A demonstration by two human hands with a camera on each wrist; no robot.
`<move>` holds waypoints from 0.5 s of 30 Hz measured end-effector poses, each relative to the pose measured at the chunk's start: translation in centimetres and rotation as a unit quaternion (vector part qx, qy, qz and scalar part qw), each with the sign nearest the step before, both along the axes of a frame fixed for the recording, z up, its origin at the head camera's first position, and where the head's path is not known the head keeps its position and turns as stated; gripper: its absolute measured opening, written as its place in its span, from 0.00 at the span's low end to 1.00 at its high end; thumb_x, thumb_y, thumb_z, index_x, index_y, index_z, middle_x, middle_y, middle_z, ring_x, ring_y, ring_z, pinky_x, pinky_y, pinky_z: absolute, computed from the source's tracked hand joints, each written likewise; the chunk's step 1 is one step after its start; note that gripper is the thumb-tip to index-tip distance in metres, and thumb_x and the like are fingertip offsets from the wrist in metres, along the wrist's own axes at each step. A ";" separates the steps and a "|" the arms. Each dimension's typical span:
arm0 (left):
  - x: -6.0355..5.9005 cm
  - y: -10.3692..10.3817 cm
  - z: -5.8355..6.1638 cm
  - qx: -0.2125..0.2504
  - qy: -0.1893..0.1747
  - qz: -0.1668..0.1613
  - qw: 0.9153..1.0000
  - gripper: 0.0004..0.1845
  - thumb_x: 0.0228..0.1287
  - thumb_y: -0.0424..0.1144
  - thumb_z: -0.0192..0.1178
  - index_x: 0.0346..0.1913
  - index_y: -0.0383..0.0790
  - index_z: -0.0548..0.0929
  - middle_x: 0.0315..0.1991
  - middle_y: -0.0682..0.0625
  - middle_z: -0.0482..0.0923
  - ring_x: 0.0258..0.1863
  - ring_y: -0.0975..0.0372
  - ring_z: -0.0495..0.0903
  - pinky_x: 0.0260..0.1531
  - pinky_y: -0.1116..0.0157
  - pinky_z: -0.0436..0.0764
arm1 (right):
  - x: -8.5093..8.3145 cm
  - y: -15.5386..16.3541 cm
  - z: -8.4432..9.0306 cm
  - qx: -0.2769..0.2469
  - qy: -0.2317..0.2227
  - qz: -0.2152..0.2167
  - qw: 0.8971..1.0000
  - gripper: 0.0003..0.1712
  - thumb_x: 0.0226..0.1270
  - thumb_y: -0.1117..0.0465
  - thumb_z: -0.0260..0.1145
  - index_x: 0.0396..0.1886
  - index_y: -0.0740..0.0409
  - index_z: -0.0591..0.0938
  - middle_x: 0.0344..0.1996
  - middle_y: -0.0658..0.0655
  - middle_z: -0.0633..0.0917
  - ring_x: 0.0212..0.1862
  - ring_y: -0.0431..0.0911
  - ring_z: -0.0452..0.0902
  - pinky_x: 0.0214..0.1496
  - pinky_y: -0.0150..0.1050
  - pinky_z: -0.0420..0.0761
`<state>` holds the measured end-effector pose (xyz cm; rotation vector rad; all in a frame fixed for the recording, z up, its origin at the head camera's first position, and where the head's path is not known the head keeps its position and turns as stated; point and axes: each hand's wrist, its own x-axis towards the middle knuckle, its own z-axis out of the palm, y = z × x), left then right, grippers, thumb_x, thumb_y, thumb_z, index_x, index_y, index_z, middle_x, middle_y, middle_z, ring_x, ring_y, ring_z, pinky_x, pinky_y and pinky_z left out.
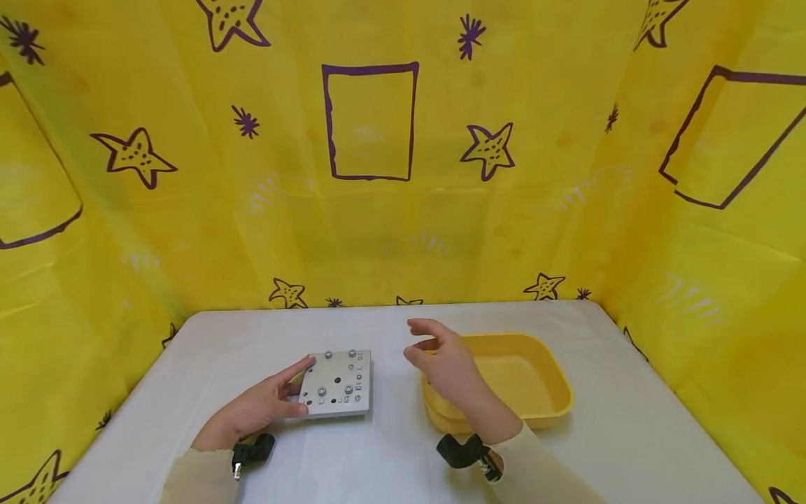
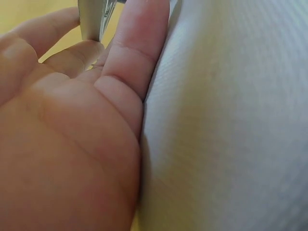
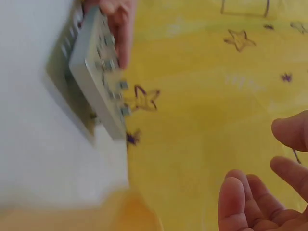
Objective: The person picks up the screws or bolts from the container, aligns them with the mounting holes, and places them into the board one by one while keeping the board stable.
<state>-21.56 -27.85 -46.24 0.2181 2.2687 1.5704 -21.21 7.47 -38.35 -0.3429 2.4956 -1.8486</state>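
Note:
A square silver metal plate [image 1: 337,383] with several bolts and holes is left of the table's middle. My left hand [image 1: 267,406] grips its left side, thumb at the near corner and a finger at the far one. In the left wrist view, a bit of the plate [image 2: 91,19] shows beyond the fingers. The right wrist view shows the plate [image 3: 98,77] edge-on, bolt heads standing out, with a darker layer below it; whether that is shadow or a second plate I cannot tell. My right hand [image 1: 455,365], fingers loosely curved and holding nothing, hovers over the yellow bin's left side.
A shallow yellow plastic bin [image 1: 557,381] stands on the right half of the white table [image 1: 390,455]; the right hand and forearm hide part of it. Yellow sheeting [image 1: 371,238] with purple star drawings walls the table at the back and both sides.

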 end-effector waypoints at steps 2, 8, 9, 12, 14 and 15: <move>0.1 0.0 0.0 -0.001 0.003 -0.001 1.000 0.53 0.54 0.36 0.75 0.80 0.52 0.55 0.67 0.35 0.66 0.57 0.50 0.74 0.56 0.53 0.72 | -0.6 1.4 0.1 -0.012 -0.001 -0.024 1.000 0.24 0.67 0.61 0.71 0.62 0.47 0.80 0.54 0.51 0.80 0.48 0.49 0.78 0.41 0.43 0.81; 0.1 0.0 0.0 -0.001 -0.005 0.004 1.000 0.54 0.53 0.37 0.75 0.80 0.53 0.55 0.67 0.36 0.67 0.56 0.50 0.74 0.56 0.52 0.71 | -1.9 4.3 -0.7 0.003 -0.011 -0.063 0.998 0.29 0.64 0.64 0.72 0.65 0.47 0.79 0.57 0.53 0.79 0.50 0.49 0.79 0.46 0.44 0.80; 0.1 0.0 0.0 0.001 -0.007 0.004 1.000 0.54 0.53 0.37 0.75 0.80 0.53 0.55 0.67 0.36 0.67 0.56 0.50 0.74 0.57 0.52 0.71 | -2.0 4.6 -0.9 0.011 -0.013 -0.062 0.998 0.30 0.64 0.64 0.72 0.65 0.47 0.79 0.58 0.53 0.79 0.51 0.48 0.79 0.47 0.45 0.80; 0.1 0.0 0.0 0.005 -0.012 0.002 1.000 0.53 0.54 0.38 0.75 0.80 0.53 0.55 0.67 0.35 0.67 0.56 0.50 0.75 0.57 0.53 0.72 | -2.2 5.1 -1.5 0.043 -0.025 -0.053 0.997 0.31 0.63 0.65 0.73 0.66 0.46 0.78 0.60 0.53 0.78 0.51 0.48 0.80 0.49 0.46 0.80; 0.0 -0.1 0.0 0.009 -0.013 -0.003 1.000 0.53 0.54 0.37 0.75 0.80 0.53 0.55 0.67 0.35 0.67 0.56 0.50 0.75 0.56 0.54 0.72 | -2.3 5.4 -2.0 0.068 -0.030 -0.040 0.996 0.31 0.62 0.65 0.73 0.66 0.46 0.79 0.61 0.54 0.78 0.52 0.49 0.80 0.50 0.47 0.80; 0.0 0.0 0.0 0.010 -0.012 -0.006 1.000 0.53 0.55 0.37 0.75 0.80 0.52 0.54 0.67 0.35 0.67 0.55 0.50 0.75 0.56 0.54 0.72 | -2.3 5.5 -2.3 0.081 -0.033 -0.033 0.996 0.31 0.62 0.65 0.73 0.65 0.47 0.79 0.61 0.54 0.78 0.52 0.50 0.79 0.49 0.47 0.80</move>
